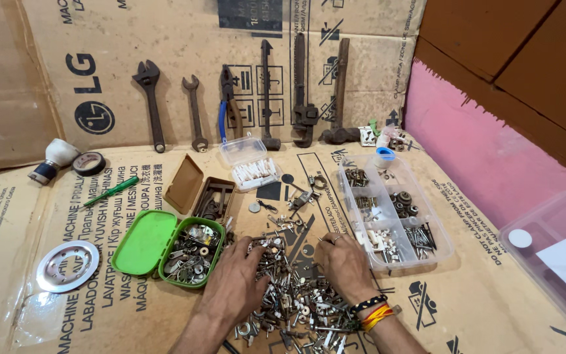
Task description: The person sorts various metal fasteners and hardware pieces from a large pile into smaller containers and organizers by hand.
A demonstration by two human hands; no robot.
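Note:
My left hand [234, 278] lies palm down with its fingers spread on a heap of small screws, bolts and nuts [296, 295] on the cardboard floor cover. Resting on the right side of the same heap, my right hand [346, 263] has its fingers curled among the parts; whether it pinches one is hidden. A beaded bracelet and coloured threads circle the right wrist. A green hinged box [145, 241] with washers and nuts stands open just left of my left hand. A clear compartment tray [443, 252] of sorted hardware lies right of my right hand.
Rusty wrenches, pliers and a hammer [339, 92] lean against the cardboard back. A brown open box [185, 183], a clear box of white plugs [251, 164], a green screwdriver [111, 191], a tape roll [89, 163], a metal disc [68, 265] and a clear lidded container [551, 249] lie around.

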